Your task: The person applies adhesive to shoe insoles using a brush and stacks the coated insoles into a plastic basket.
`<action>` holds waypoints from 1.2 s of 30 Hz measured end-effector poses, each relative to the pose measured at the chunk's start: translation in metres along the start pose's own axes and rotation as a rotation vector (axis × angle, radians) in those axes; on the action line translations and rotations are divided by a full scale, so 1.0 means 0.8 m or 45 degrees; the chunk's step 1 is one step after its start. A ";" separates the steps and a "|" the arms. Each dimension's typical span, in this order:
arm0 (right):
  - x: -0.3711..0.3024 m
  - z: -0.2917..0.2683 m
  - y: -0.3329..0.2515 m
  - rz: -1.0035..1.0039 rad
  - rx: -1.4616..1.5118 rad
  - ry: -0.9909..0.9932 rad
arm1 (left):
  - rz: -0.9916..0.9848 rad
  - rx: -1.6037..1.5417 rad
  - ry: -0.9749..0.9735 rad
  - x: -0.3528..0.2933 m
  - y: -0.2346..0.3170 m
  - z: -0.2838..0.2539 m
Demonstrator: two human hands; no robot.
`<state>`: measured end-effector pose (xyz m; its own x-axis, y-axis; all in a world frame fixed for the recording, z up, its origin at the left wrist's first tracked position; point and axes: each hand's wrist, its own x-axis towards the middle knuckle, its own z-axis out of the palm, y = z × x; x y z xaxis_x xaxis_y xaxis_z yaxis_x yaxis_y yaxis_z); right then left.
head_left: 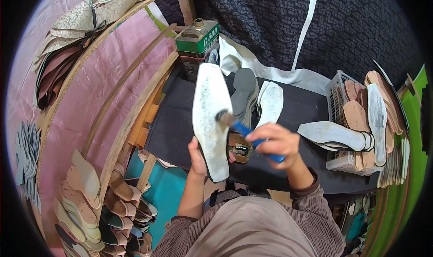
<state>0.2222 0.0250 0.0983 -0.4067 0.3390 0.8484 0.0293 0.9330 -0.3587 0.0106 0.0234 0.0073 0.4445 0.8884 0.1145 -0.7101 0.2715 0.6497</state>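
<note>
From here, I have the left grip (197, 158) clasping the sole (209, 101) by both edges above the counter's (171, 126) near edge, likely baring its white face for the brush (241, 129) my right grip (276, 144) clenches; the pot (243, 157) sits beside, probably shortening reach.

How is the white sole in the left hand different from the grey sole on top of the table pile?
The white sole is white with dark smudges; the grey sole is plain grey. The left hand holds the white sole up, while the grey sole lies on its pile. The blue-handled brush is at the white sole, not the grey sole. Both are long and sole-shaped.
</note>
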 end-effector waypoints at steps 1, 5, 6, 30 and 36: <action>-0.007 0.012 -0.005 0.035 0.085 -0.039 | 0.056 -0.057 0.090 0.001 0.002 -0.001; -0.016 0.025 -0.015 0.071 0.195 -0.169 | 0.199 0.151 0.287 0.002 0.006 -0.001; -0.015 0.024 -0.017 0.078 0.195 -0.192 | 0.196 0.055 0.292 0.001 0.006 0.003; -0.036 0.055 -0.017 0.124 0.317 -0.184 | 0.245 -0.074 0.149 0.000 0.015 -0.034; -0.041 0.045 -0.027 0.262 0.434 -0.272 | 0.421 -0.215 0.362 0.002 0.027 -0.017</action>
<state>0.2023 -0.0109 0.0646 -0.6042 0.4473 0.6594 -0.1586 0.7435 -0.6496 -0.0112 0.0359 0.0116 0.0285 0.9972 0.0692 -0.8778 -0.0081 0.4790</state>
